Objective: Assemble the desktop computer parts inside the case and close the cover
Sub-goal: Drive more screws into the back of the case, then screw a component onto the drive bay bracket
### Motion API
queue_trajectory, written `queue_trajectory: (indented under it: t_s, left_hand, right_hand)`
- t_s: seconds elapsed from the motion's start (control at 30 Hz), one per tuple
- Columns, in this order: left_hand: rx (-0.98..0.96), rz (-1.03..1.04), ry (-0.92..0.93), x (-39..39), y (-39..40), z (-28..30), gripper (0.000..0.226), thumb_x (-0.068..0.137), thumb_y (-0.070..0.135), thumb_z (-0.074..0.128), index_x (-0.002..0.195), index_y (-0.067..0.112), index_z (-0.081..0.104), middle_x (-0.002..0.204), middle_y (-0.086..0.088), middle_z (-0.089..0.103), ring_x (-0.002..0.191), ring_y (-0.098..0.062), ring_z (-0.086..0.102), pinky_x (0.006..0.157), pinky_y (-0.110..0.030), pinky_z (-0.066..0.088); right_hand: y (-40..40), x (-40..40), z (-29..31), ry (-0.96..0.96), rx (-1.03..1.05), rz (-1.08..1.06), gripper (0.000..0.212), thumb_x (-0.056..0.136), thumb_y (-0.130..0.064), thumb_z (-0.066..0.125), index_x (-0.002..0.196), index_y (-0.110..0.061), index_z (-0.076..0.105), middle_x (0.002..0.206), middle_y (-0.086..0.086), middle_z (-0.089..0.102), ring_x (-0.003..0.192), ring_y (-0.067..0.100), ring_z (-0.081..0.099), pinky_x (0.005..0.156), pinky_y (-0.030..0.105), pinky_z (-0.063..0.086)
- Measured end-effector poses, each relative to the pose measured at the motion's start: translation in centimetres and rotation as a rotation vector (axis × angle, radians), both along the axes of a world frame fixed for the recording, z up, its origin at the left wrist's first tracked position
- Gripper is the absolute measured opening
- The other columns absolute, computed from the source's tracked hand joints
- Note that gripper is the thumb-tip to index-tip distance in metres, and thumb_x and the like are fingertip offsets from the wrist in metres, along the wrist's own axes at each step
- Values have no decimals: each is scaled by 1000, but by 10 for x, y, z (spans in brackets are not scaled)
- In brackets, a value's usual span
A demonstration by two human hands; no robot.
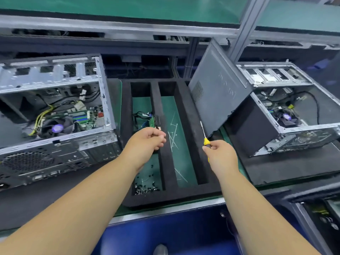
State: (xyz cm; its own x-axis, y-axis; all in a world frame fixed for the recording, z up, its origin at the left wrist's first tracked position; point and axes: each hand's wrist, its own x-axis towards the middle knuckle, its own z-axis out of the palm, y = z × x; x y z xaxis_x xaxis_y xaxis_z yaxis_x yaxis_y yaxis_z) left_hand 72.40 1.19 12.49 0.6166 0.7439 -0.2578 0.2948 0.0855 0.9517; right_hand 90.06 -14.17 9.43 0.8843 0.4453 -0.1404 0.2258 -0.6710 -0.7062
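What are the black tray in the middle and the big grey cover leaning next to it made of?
The tray looks like soft black foam: matte, fuzzy, thick walls. The cover seems thin painted sheet metal: flat, dull grey, with a punched vent grid.

A green-matted workbench (117,8) with grey aluminium framing (244,28) behind.

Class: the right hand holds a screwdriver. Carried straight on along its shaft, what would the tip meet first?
Probably the leaning grey side panel: the screwdriver in the right hand points at its lower edge, though depth is unclear.
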Motion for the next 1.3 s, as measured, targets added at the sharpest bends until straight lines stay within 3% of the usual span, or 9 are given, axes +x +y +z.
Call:
queue_trajectory:
  t_s: [0.1,0.17,0.37,0.57,0.8,0.93,1.1,1.2,1.3]
  left_hand:
    - [-10,21,43,13,-3,-7,15,94,13,56,96,20,70,90,4,73,86,-10,68,80,-23,54]
    - [-10,30,58,19,-4,-8,16,94,12,55,97,19,69,91,3,72,86,-10,67,79,-22,54]
    - [1,29,81,31,-5,-6,17,95,11,54,96,20,69,92,3,72,87,-10,67,84,-26,54]
    - [-1,18,84,36,-6,-6,18,95,12,55,94,21,71,89,6,73,87,-10,68,86,-29,55]
    - [11,1,63,30,-2,2,19,95,13,55,94,22,71,86,8,73,90,-13,69,82,-27,55]
    - [115,-27,-4,16,9,27,18,94,16,57,94,27,71,90,9,74,86,-8,69,79,-25,51]
    - [254,47,-146,-17,26,69,16,90,20,59,91,32,71,90,6,74,86,-9,68,83,-27,52]
    - [327,114,-172,-40,40,88,18,91,18,59,90,32,70,88,5,74,83,-7,67,77,-18,50]
    - [368,172,-166,-63,54,96,21,92,17,59,89,33,70,87,4,73,82,-7,66,75,-17,49]
  right_hand:
    - [-2,18,-20,-65,-157,56,17,91,-27,65,76,-21,60,66,-3,52,53,14,46,48,27,33]
    - [-1,23,-29,-76,-234,88,15,92,-29,66,82,-19,62,77,0,55,57,16,49,48,26,30]
    - [-1,26,-41,-126,-283,121,10,92,-26,67,96,-18,64,100,4,57,82,26,62,72,39,54]
    - [-1,27,-43,-126,-289,118,13,90,-29,67,91,-22,57,99,1,55,80,23,61,69,38,55]
    - [3,28,-40,-114,-298,113,31,90,-34,68,114,-15,60,109,3,54,93,26,60,76,41,55]
    - [19,26,-30,-151,-176,149,39,92,-35,65,125,-16,58,121,3,53,102,23,58,78,36,51]
    - [75,14,-11,-134,-76,289,33,94,-36,60,124,-20,59,116,0,53,83,18,59,70,32,48]
    - [108,3,-5,-95,-64,341,34,94,-36,59,124,-19,60,117,2,57,89,22,62,80,39,53]
    - [136,-7,-6,-43,-95,370,38,94,-40,59,126,-19,58,124,2,58,86,22,61,73,34,48]
